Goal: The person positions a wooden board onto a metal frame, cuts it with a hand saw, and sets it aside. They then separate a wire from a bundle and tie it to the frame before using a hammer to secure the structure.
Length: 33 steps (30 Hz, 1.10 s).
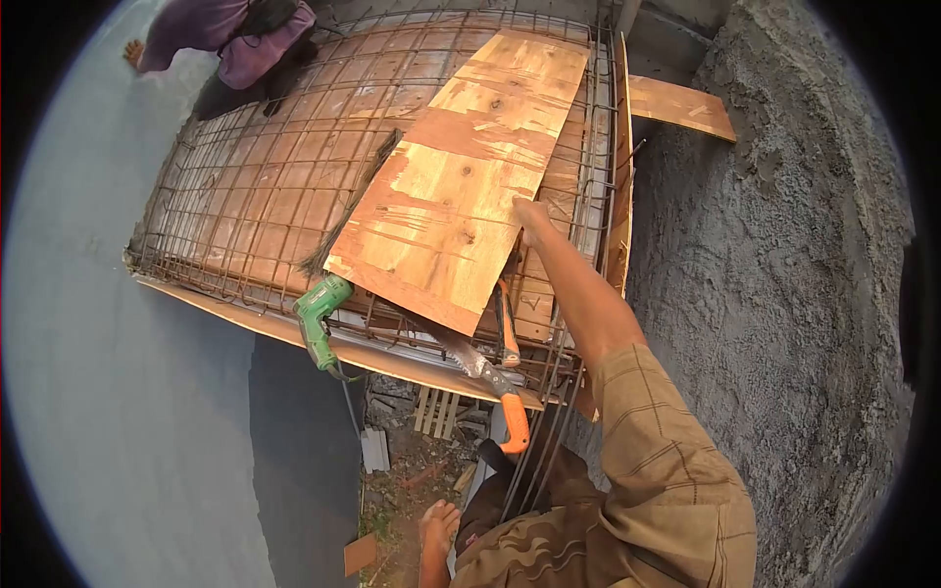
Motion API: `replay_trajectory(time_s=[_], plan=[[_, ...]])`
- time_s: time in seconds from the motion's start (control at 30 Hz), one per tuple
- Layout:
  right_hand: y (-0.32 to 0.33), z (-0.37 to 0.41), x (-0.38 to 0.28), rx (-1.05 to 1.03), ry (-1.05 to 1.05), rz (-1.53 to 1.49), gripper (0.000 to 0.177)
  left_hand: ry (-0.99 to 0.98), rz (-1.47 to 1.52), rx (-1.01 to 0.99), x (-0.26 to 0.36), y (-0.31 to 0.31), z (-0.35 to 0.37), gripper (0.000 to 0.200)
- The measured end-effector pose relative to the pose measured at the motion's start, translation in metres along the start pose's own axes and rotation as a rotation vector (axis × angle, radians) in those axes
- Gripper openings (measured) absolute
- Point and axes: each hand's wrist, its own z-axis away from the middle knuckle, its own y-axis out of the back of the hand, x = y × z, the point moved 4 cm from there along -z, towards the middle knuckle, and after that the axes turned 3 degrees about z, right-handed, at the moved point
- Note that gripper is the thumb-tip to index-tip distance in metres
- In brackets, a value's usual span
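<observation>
My right hand (530,220) is closed on the right edge of a long plywood sheet (469,171), which lies slanted over a rebar grid (250,196). A green corded drill (320,316) rests by the sheet's near left corner. Beside the near end lie a handsaw (495,384) with an orange handle and a hammer (508,328) with an orange-and-black handle. Part of the saw blade is under the sheet. My left hand does not show clearly; low in the view, what looks like a bare foot (438,524) is visible.
A person in a purple top (230,34) is at the far left on the grid. A bundle of thin wire (363,196) lies left of the sheet. Rough cement wall (774,294) rises at right, smooth grey wall (127,323) at left. Rubble (417,470) lies on the ground below the formwork edge.
</observation>
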Motion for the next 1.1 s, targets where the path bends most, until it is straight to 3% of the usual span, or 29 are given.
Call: replay_trajectory(time_s=[0.13, 0.17, 0.27, 0.33, 0.47, 0.53, 0.67, 0.83, 0.93, 1.1], plan=[[0.024, 0.028, 0.007, 0.005, 0.098, 0.233, 0.051, -0.038, -0.089, -0.019, 0.016, -0.020, -0.004, 0.048], [0.032, 0.056, 0.008, 0.051, 0.287, 0.366, 0.049, -0.031, -0.099, -0.054, 0.011, -0.019, -0.006, 0.048], [0.043, 0.132, 0.034, -0.102, 0.467, 0.732, 0.056, -0.039, -0.168, -0.111, 0.018, -0.030, -0.022, 0.049], [0.043, 0.186, 0.065, -0.279, 0.444, 0.942, 0.063, -0.049, -0.204, -0.137, 0.025, -0.037, -0.030, 0.048], [0.045, 0.267, 0.123, -0.311, 0.440, 1.207, 0.072, -0.084, -0.239, -0.210, 0.028, -0.025, -0.034, 0.043], [0.044, 0.283, 0.145, -0.203, 0.509, 1.275, 0.073, -0.109, -0.281, -0.144, 0.031, -0.017, -0.039, 0.043], [0.038, 0.291, 0.166, -0.230, 0.399, 1.228, 0.079, -0.115, -0.308, -0.122, 0.025, 0.009, -0.041, 0.039], [0.043, 0.283, 0.191, -0.088, 0.359, 1.155, 0.068, -0.089, -0.386, -0.063, 0.006, 0.044, -0.058, 0.036], [0.049, 0.274, 0.191, -0.198, 0.421, 1.227, 0.039, -0.094, -0.432, -0.030, 0.004, 0.054, -0.065, 0.035], [0.073, 0.309, 0.163, -0.136, 0.484, 1.197, 0.041, -0.094, -0.464, -0.046, 0.011, 0.047, -0.062, 0.035]])
